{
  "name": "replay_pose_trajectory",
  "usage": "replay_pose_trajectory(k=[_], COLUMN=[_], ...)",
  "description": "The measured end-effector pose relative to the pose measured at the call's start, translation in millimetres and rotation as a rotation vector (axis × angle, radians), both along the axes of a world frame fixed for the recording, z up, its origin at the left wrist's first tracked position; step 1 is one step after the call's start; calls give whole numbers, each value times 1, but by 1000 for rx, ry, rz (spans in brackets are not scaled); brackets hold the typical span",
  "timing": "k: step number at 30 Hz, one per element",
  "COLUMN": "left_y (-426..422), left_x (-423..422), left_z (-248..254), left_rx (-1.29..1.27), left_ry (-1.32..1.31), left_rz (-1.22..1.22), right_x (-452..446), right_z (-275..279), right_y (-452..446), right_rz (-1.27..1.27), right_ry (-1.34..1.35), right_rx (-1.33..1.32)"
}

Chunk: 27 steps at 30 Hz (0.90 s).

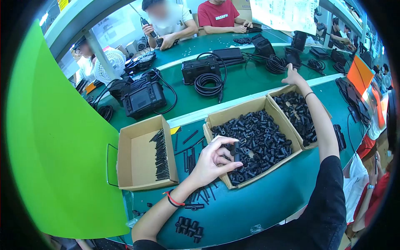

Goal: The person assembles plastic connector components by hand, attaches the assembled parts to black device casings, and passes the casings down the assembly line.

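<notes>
My left hand point(214, 161) is closed, pinching a small black T-shaped plastic fitting point(236, 151) between thumb and fingers. It is above the left edge of a cardboard box point(238, 111) filled with similar black fittings point(260, 141). My right hand point(294, 76) reaches past a second box point(287, 88) of black parts, its thumb and index finger spread apart. Its index fingertip is at the lower edge of a black device point(293, 57); whether they touch I cannot tell. Several fittings point(189, 228) stand grouped near the table's front edge, below a single black tube-like piece point(194, 206).
On the left, an open cardboard box point(137, 154) holds thin black rods point(160, 156); more rods point(202, 193) lie beside it. A green panel point(62, 146) borders that side. Black devices with coiled cables point(208, 84) sit along the belt behind. Co-workers point(168, 25) sit opposite.
</notes>
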State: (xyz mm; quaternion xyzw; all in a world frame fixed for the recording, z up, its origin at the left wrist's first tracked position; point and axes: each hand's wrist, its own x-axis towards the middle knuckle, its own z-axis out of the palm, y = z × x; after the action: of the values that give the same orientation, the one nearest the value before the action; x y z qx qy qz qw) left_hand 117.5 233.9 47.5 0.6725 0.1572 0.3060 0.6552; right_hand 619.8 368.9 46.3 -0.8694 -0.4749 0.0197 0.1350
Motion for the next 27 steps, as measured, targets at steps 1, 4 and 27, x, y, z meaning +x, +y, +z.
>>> replay_pose_trajectory(k=[1,4,27], left_y=[0,0,0], left_x=[0,-1,-1], left_z=[1,1,4], left_rx=[19,19,24], left_ry=[6,13,23], left_rz=[8,8,17], right_x=[-8,-31,-10], right_z=[2,16,-15], right_y=[2,4,39], right_rz=[-92,-168,-200], right_ry=[-16,-47,35], right_rx=[-53,-237,-139])
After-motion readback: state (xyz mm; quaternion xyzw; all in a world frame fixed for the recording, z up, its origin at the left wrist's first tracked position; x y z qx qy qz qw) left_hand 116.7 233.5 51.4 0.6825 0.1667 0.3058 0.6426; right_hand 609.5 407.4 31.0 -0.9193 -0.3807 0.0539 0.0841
